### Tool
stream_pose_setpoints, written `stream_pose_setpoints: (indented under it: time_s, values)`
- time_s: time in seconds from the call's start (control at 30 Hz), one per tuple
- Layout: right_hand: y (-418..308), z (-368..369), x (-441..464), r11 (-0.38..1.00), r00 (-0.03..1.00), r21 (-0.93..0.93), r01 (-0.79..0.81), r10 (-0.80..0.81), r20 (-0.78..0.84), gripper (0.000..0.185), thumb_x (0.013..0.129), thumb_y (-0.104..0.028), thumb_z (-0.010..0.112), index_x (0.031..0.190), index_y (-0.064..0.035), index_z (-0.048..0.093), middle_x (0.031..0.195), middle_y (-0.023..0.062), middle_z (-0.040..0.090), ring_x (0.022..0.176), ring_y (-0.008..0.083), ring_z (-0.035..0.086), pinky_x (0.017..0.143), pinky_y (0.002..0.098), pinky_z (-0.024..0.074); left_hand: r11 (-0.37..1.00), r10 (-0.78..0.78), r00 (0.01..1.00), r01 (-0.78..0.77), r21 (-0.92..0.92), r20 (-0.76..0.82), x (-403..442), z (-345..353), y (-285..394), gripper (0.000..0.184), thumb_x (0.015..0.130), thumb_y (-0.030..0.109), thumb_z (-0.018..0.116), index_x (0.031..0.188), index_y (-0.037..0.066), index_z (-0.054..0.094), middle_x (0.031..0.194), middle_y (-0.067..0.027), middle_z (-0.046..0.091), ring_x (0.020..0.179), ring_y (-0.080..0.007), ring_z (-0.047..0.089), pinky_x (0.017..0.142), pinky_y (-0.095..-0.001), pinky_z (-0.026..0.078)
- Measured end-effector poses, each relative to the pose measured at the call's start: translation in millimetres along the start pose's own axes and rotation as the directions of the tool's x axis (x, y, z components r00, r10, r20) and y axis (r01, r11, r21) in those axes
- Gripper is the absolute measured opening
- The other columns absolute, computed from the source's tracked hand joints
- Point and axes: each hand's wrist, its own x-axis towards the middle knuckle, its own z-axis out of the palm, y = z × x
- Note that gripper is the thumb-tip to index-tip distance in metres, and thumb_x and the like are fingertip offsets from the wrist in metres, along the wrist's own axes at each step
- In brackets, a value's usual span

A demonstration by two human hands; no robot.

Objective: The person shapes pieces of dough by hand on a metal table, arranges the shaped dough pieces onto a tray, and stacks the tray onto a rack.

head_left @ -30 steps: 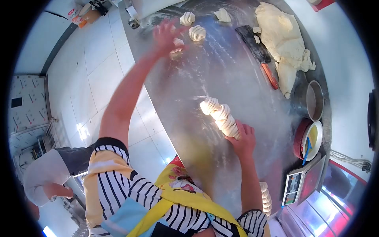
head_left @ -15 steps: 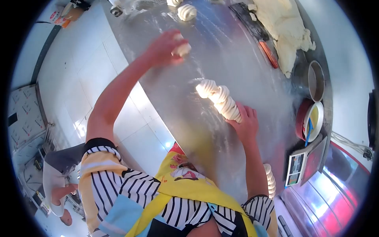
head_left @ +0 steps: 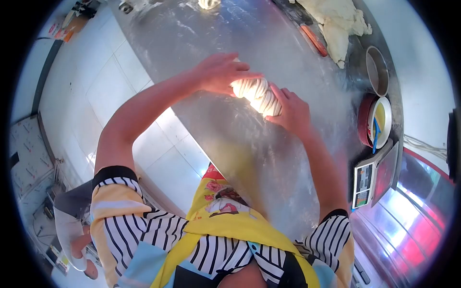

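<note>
A row of twisted dough rolls [head_left: 257, 97], pale and ridged, lies on the metal worktop [head_left: 201, 125] between my two hands. My left hand [head_left: 224, 74] curves around the far left end of the row, with a dough roll mostly hidden under its fingers. At the near right end, my right hand [head_left: 292, 111] is closed against the last roll, thumb on the near side and fingers on the far side. Farther up the worktop sits another dough roll [head_left: 209, 4], apart from the row.
Along the right side are a large dough slab [head_left: 336, 24], an orange-handled tool [head_left: 314, 41], a metal pot [head_left: 377, 72], a bowl with a blue-handled brush [head_left: 382, 122] and a scale [head_left: 363, 185]. Another person [head_left: 69, 225] is at the lower left, beyond the tiled floor [head_left: 115, 91].
My left hand has carried a dough roll from the upper left down to the row's far end. My right hand and the row now sit higher in view.
</note>
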Motion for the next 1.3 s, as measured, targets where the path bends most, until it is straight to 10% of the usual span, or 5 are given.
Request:
stream_pose_setpoints:
  time_s: [0.13, 0.3, 0.53, 0.87, 1.3]
  values:
    - [20, -13, 19, 0.845, 0.948, 0.514, -0.148, -0.027, 0.317, 0.078, 0.062, -0.016, 0.08, 0.133, -0.0103, 0.049, 0.115, 0.0068, 0.062, 0.101, 0.0192, 0.06, 0.088, 0.0332, 0.0474, 0.983, -0.022, 0.983, 0.054, -0.173, 0.183, 13, -16, 5, 0.074, 0.064, 0.037, 0.079, 0.132, 0.03, 0.051, 0.11, -0.0008, 0.063, 0.1, -0.025, 0.057, 0.073, -0.0341, 0.053]
    - [-6, 41, -72, 0.543, 0.745, 0.746, -0.386, -0.294, 0.599, 0.084, 0.061, -0.012, 0.085, 0.135, -0.0021, 0.046, 0.128, 0.0058, 0.056, 0.119, 0.0184, 0.051, 0.102, 0.0363, 0.0399, 0.425, 0.242, 0.783, 0.446, -0.788, 0.573, -69, 31, 76, 0.066, 0.066, 0.019, 0.082, 0.126, 0.011, 0.057, 0.115, -0.0085, 0.064, 0.101, -0.0197, 0.061, 0.083, -0.0313, 0.051]
    - [-65, 102, -260, 0.604, 0.115, 0.349, -0.716, -0.391, 0.913, 0.07, 0.063, 0.001, 0.074, 0.13, 0.003, 0.05, 0.116, 0.0091, 0.061, 0.105, 0.0191, 0.058, 0.094, 0.0328, 0.0447, -0.286, 0.429, 0.77, 0.612, -0.737, 0.473, -236, 155, 325, 0.065, 0.08, 0.012, 0.072, 0.138, 0.007, 0.043, 0.126, -0.0108, 0.057, 0.11, -0.0202, 0.057, 0.094, -0.033, 0.047]
    - [-195, 136, -401, 0.936, -0.376, 0.077, -0.342, -0.211, 0.902, 0.071, 0.07, 0.0, 0.066, 0.137, 0.0032, 0.041, 0.121, 0.012, 0.059, 0.108, 0.0203, 0.059, 0.094, 0.0327, 0.0459, -0.566, -0.174, 0.903, 0.235, -0.79, 0.393, -397, 205, 610, 0.072, 0.08, 0.013, 0.072, 0.142, 0.009, 0.036, 0.135, -0.0109, 0.049, 0.118, -0.0207, 0.051, 0.099, -0.0335, 0.044]
    - [-448, 322, -715, 0.936, -0.704, 0.103, 0.336, 0.177, 0.688, 0.07, 0.074, -0.01, 0.071, 0.138, -0.0042, 0.044, 0.123, 0.0067, 0.058, 0.11, 0.0156, 0.055, 0.095, 0.0302, 0.0426, -0.422, -0.777, 0.61, -0.317, -0.849, 0.158, -605, 342, 1033, 0.088, 0.081, 0.019, 0.073, 0.151, 0.017, 0.019, 0.152, -0.0078, 0.025, 0.138, -0.0243, 0.024, 0.112, -0.0363, 0.024]
